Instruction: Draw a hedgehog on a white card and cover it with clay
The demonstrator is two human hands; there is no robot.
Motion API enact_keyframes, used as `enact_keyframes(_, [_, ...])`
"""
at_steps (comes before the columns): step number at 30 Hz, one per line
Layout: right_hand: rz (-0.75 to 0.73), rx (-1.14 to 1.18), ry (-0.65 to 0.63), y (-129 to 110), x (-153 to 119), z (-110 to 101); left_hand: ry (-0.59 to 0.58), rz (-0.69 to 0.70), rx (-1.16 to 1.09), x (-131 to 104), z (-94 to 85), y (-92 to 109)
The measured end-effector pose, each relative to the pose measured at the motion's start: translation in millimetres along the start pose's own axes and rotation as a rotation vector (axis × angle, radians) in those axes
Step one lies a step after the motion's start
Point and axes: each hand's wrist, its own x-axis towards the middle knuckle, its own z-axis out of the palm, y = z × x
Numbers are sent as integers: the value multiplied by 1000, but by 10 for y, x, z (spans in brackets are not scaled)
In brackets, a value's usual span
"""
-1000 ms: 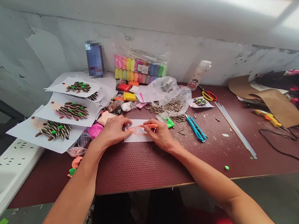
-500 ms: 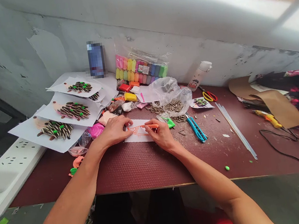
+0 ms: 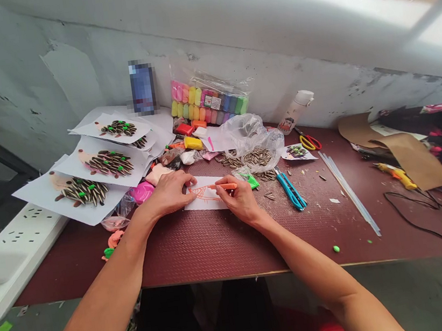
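A small white sheet of paper point(image 3: 207, 206) with an orange drawing of crossed lines lies on the table in front of me. My left hand point(image 3: 171, 192) holds its left edge, thumb and fingers curved over it. In my right hand point(image 3: 238, 200) is an orange marker point(image 3: 227, 186), gripped between thumb and fingers, its tip over the drawing. Sunflower seeds point(image 3: 255, 160) are heaped just behind the paper. A green clay packet point(image 3: 251, 181) lies beside my right hand.
Papers with hedgehog figures made of seeds point(image 3: 110, 163) are stacked at left, near a white power strip point(image 3: 15, 247). A blue cutter point(image 3: 290, 190), scissors point(image 3: 308, 140), glue sticks point(image 3: 349, 192), a bottle point(image 3: 295, 111) and a yellow glue gun point(image 3: 399, 175) are to the right.
The orange marker and the fingers of my right hand have shifted slightly to the right. My left hand stays on the paper.
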Motion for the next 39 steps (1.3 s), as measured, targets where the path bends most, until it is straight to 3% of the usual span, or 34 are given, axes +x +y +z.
enact_keyframes(4, [9,-43,37,18,4,-9,3,3,1,-1,9,-8])
enact_keyframes(39, [20,-26,-41,-39,-9,24,-19,17,0,-11,-11,-2])
